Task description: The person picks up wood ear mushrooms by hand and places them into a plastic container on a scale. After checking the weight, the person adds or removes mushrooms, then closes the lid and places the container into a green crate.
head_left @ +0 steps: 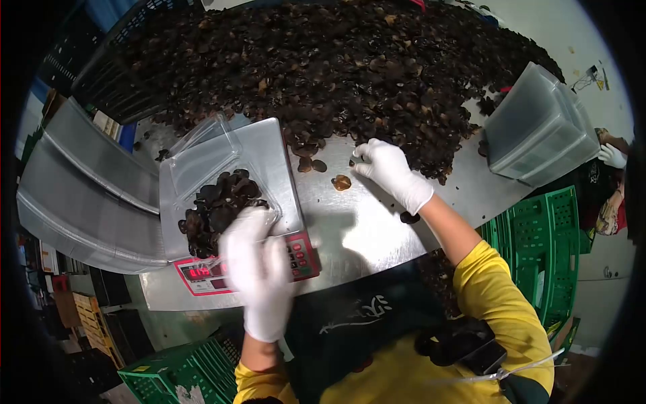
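Observation:
My left hand (256, 259), in a white glove and smeared by motion, is over the near edge of a clear plastic box (259, 180). Dark brown mushrooms (222, 205) lie in the box, which sits on the plate of a digital scale (279, 145) with red digits lit. My right hand (387, 168), also gloved, is over the metal table (323, 249) by the edge of a large mushroom pile (323, 74). Its fingers are pinched, with a small dark mushroom piece (351, 162) at the tips. A brown mushroom (341, 182) lies left of it.
Stacks of clear plastic boxes (94, 195) stand at the left, and more clear boxes (538, 128) at the right. A dark crate (121, 81) is at back left. Green crates (538, 236) are at the right and green crates (182, 370) below left. Another person's gloved hand (612, 155) shows far right.

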Demonstrator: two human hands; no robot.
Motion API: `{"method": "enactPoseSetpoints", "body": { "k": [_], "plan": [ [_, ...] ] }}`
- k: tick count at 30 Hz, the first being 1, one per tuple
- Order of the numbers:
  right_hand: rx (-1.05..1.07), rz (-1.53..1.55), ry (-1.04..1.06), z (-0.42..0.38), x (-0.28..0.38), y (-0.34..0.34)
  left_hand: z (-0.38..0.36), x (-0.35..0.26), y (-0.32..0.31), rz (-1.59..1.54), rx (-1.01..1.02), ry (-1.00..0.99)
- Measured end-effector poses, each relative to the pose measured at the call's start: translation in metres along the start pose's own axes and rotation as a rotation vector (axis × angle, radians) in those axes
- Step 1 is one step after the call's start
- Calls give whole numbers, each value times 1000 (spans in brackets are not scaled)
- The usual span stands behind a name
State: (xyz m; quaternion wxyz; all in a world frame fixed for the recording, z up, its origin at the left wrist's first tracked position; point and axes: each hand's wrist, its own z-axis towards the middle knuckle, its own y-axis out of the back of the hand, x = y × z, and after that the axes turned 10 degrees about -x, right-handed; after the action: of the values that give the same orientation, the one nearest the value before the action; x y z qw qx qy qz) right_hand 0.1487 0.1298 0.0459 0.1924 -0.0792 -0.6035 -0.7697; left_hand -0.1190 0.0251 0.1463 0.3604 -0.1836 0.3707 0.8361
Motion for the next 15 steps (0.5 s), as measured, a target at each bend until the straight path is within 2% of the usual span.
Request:
{"method": "enactPoseSetpoints", "body": {
  "k": [2,5,6,8,9,10,12,14,15],
  "plan": [
    [-54,-11,55,-11,6,-7,-18,-14,-41,-64,189,36],
    [-42,-78,155,-15,11,-38,-38,-15,-91,-102,385,28],
    [-42,-70,147,-17,9,-41,-47,-12,-99,-97,395,25],
    [-71,132,94,-18,4,-42,-61,-6,-114,38,573,54],
    [-101,330,16,-20,-2,-32,-65,-5,-118,34,639,84],
    [-55,540,-152,-21,-6,-13,-69,-3,-123,21,651,82],
    [42,1213,-428,-28,-32,20,-82,-4,-137,-49,595,3],
    [-15,1322,-551,-40,-58,55,-88,-9,-153,-58,635,-3],
    [-26,1423,-548,-49,-76,62,-88,-14,-163,-109,596,-65]
  ]
}}
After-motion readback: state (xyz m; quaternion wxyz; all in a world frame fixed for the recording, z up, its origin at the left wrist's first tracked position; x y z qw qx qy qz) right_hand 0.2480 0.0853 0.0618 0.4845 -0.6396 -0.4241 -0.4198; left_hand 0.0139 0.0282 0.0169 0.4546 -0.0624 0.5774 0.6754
